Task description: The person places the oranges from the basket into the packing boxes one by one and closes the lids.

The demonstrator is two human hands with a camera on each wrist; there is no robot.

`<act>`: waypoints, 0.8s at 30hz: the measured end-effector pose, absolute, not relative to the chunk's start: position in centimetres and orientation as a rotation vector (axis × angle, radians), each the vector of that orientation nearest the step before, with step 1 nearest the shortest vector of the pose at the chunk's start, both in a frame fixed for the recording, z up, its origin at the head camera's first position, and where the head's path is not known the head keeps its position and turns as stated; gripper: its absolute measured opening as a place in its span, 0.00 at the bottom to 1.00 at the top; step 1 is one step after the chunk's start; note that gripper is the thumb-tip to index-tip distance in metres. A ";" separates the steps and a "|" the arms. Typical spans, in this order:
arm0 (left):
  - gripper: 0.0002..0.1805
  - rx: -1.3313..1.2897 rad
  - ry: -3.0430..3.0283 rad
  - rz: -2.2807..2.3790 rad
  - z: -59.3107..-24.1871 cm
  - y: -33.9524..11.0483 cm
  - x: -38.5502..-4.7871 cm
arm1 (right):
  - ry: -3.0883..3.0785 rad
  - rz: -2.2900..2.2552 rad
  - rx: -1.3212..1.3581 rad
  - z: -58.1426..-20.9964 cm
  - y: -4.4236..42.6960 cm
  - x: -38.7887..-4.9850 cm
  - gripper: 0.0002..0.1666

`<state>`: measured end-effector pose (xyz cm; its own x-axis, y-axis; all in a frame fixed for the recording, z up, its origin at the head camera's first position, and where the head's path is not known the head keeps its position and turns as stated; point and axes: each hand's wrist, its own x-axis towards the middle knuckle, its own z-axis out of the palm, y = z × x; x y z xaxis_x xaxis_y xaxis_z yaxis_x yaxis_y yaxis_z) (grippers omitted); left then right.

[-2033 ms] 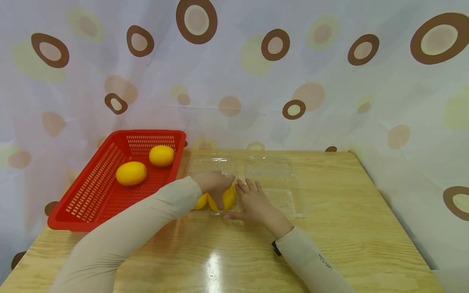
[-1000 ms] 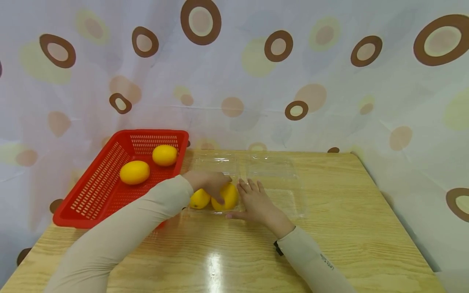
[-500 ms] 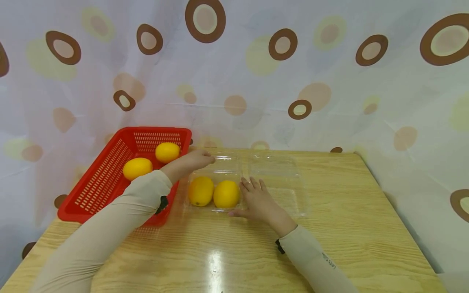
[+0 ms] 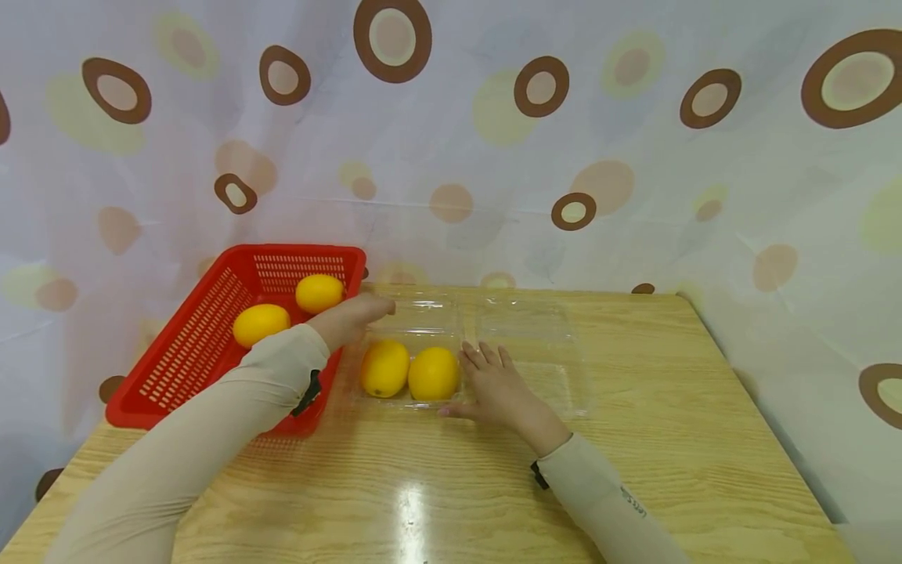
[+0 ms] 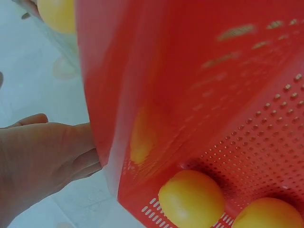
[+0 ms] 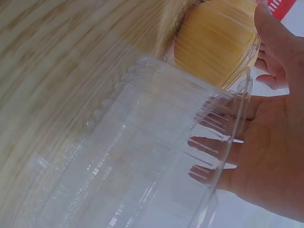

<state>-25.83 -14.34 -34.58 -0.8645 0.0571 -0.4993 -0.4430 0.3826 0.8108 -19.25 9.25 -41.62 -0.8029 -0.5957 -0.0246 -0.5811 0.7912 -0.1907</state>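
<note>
On table (image 4: 705, 439), apparently filling box (image 4: 426, 404) right of basket (image 4: 186, 342), right hand (image 4: 496, 394) spread, left hand (image 4: 352, 317) loose, both empty; next, probably grasp basket lemon (image 4: 261, 323).

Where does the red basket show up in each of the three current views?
Head: red basket, left of centre.
Left wrist: basket, filling the centre and right.
Right wrist: only a sliver of basket, top right corner.
Shared landmark: a yellow fruit outside the basket.
</note>
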 end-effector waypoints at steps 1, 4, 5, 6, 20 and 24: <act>0.32 -0.340 2.186 1.488 -34.6 -14.4 -25.8 | 2.893 -0.273 -0.955 -41.6 9.3 -19.2 0.58; 0.32 -0.360 2.169 1.497 -34.6 -14.4 -25.9 | 2.890 -0.284 -0.959 -41.7 9.5 -19.3 0.57; 0.32 -0.364 2.167 1.502 -34.6 -14.4 -25.9 | 2.891 -0.286 -0.961 -41.7 9.6 -19.3 0.57; 0.32 -0.365 2.165 1.501 -34.5 -14.4 -25.9 | 2.891 -0.290 -0.964 -41.8 9.7 -19.4 0.57; 0.36 -0.426 2.061 1.543 -34.9 -15.0 -27.1 | 2.860 -0.303 -0.985 -41.4 10.6 -19.4 0.56; 0.38 -0.430 2.059 1.615 -38.8 -16.0 -31.0 | 2.863 -0.303 -0.994 -41.4 10.8 -19.4 0.55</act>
